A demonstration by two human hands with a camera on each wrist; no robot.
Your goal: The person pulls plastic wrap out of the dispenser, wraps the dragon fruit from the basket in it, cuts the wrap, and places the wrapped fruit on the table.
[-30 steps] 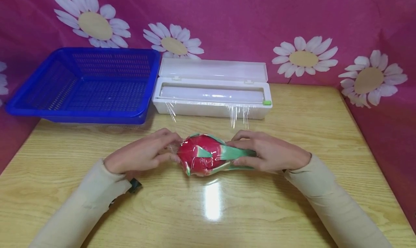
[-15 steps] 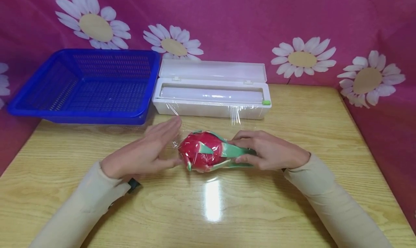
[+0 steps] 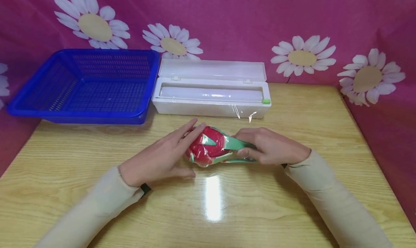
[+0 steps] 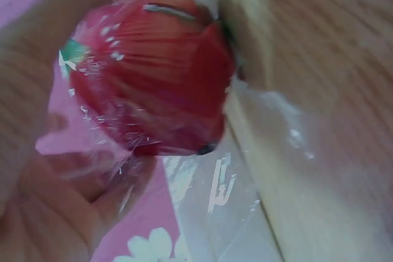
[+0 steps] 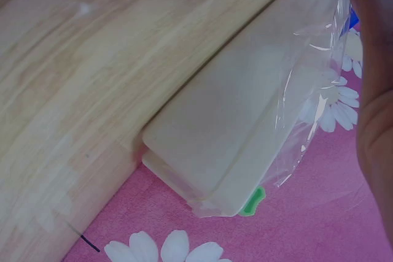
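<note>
A red dragon fruit [image 3: 209, 146] with green scales, wrapped in cling film, lies on the wooden table [image 3: 292, 204] in the head view. My left hand [image 3: 162, 157] rests straight fingers on its rounded left end. The left wrist view shows the red fruit [image 4: 153, 72] close up under crinkled film, with my fingers [image 4: 31, 96] beside it. My right hand [image 3: 269, 148] grips the green leafy end of the fruit. A loose sheet of cling film [image 5: 313, 90] hangs in the right wrist view beside a finger [image 5: 374, 90].
A white cling film dispenser [image 3: 211, 96] with its lid up stands behind the fruit; the dispenser [image 5: 245, 121] fills the right wrist view. A blue plastic basket [image 3: 84, 85] sits at the back left. A pink daisy cloth [image 3: 292, 24] hangs behind the table.
My left hand let go of the film's end, opened, and moved right to lay its fingers on the fruit. The fruit turned slightly and shifted toward the dispenser. The right hand kept its grip.
</note>
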